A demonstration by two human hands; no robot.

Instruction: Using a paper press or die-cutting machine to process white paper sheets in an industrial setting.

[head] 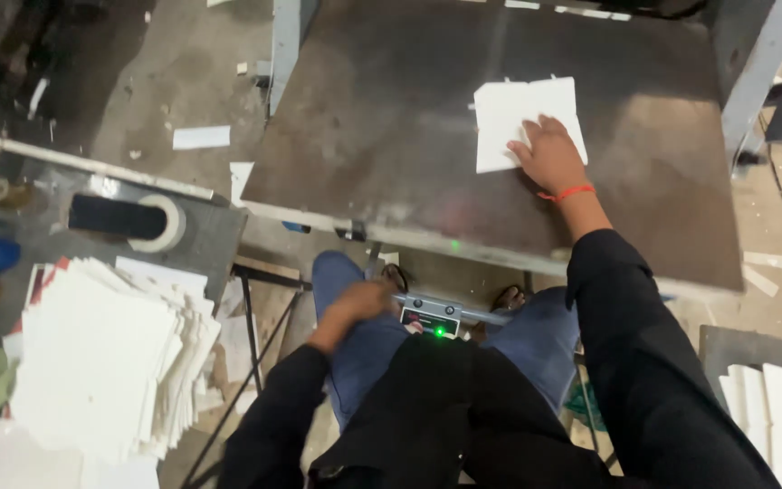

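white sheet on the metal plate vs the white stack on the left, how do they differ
The white sheet lies flat on the dark metal plate under the right hand; the white stack sits untouched on the side table. The sheet looks like one thin layer or a few; the stack holds many, fanned out unevenly. Both are white and roughly square.

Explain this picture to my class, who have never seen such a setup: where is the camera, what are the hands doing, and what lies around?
The camera sits on a seated person's head and looks down at their lap and hands. The right hand presses flat on a white sheet lying on a dark metal plate. The left hand rests by a small control box with a green light; nothing shows in its grip. To the left, a stack of white sheets and a tape roll lie on a side table.
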